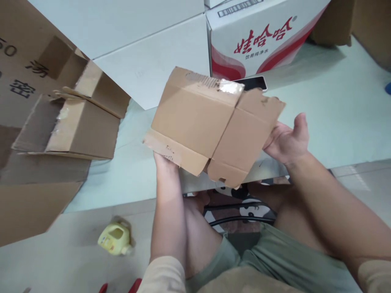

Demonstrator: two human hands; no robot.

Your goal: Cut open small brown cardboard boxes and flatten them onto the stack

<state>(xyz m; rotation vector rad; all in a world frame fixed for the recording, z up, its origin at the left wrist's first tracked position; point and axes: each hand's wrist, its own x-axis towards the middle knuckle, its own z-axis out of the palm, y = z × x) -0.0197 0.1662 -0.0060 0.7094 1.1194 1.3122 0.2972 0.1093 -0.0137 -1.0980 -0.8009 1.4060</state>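
Holding: creased cardboard piece [195, 114], above the desk [324, 118]; left hand [165, 160], above desk's near side, fingers hidden, grip untellable; right hand [287, 142], same side, open, thumb spread; cardboard probably steadier backed across its width

Beige sleeves [166, 272] — short, ending near the elbows, grey-green shorts [305, 254] — creased at the lap, beige shirt front [252, 281]

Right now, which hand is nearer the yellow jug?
Left. Left hand, partly under the cardboard, is above-right of the jug in view; right hand, at the cardboard's right edge, is farther right.
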